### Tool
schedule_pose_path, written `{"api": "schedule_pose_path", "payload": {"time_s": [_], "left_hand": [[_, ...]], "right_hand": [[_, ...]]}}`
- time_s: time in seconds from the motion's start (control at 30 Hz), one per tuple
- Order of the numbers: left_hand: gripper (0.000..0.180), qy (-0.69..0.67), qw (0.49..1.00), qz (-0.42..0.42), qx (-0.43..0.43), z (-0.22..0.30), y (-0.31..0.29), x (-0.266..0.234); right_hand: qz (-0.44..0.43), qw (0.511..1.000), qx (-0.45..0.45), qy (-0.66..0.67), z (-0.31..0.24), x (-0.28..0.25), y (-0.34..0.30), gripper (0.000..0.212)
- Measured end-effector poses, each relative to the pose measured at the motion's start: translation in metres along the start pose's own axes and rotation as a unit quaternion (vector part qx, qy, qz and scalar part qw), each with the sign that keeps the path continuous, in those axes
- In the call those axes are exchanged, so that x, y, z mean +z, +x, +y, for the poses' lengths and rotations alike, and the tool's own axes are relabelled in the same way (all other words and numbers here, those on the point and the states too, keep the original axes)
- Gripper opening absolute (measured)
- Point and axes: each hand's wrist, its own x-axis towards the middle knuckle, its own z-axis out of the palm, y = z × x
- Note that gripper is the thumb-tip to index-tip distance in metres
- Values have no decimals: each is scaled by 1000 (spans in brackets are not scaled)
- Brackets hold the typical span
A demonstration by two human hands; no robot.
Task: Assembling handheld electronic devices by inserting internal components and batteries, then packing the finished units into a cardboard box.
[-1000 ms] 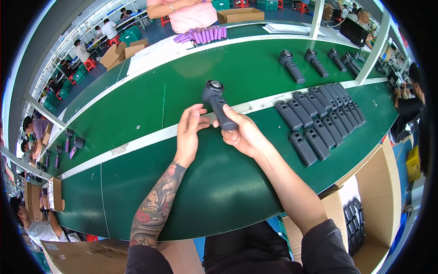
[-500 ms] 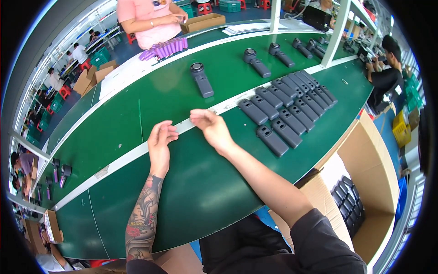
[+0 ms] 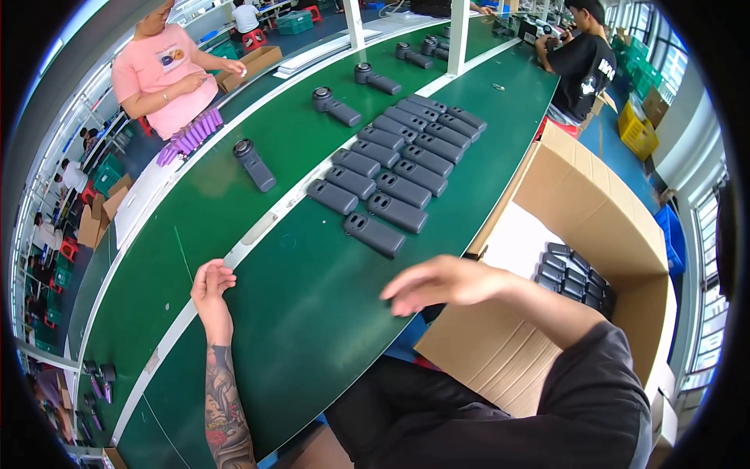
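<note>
Green belting covers the long table (image 3: 297, 328) under both hands, split lengthwise by a pale strip (image 3: 258, 230). At that strip the left hand (image 3: 211, 289) rests with its fingers (image 3: 221, 273) loosely curled together, the tips touching the strip's edge and holding nothing. The tattooed forearm runs back from it toward the lower edge of the view. The right hand (image 3: 441, 283) hovers palm down over the near edge of the table, its fingers (image 3: 398, 291) slightly spread and pointing left, empty, blurred at the tips. It hangs between the table and an open cardboard box (image 3: 578, 203) standing just beside the table on the person's right. Inside the box, dark grey handle shells (image 3: 574, 273) lie stacked in rows on a white liner.

Further out on the belt, more dark grey handle shells (image 3: 391, 176) are laid side by side in slanted rows; the nearest one (image 3: 373, 234) lies closest to the right hand, yet apart from it. Beyond the strip, a row of assembled grey devices with round heads (image 3: 254, 164) lies spaced along the far lane. Across the table a person in a pink shirt (image 3: 160, 74) stands beside a pile of purple parts (image 3: 187, 137), and a person in black (image 3: 582, 66) works at the far right end. Brown cartons and green crates fill the floor of the workshop beyond.
</note>
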Motion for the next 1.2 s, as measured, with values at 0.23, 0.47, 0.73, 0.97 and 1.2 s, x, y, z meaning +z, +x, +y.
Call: {"api": "schedule_pose_path", "payload": {"time_s": [0.23, 0.47, 0.73, 0.97, 1.2], "left_hand": [[27, 53, 998, -3, 22, 1, 0, 3], [27, 91, 996, -16, 7, 3, 1, 6], [28, 125, 992, -6, -4, -3, 6, 1], [30, 145, 989, -5, -7, 0, 6, -1], [31, 164, 986, 6, -12, 3, 9, 5]], "right_hand": [[470, 869, 143, -58, 49, -102, -181, 33], [574, 710, 362, -188, 188, -175, -297, 37], [429, 606, 457, -489, 279, -208, -324, 42], [450, 602, 422, -507, 276, -218, -297, 36], [306, 730, 396, -466, 229, -173, -245, 23]]}}
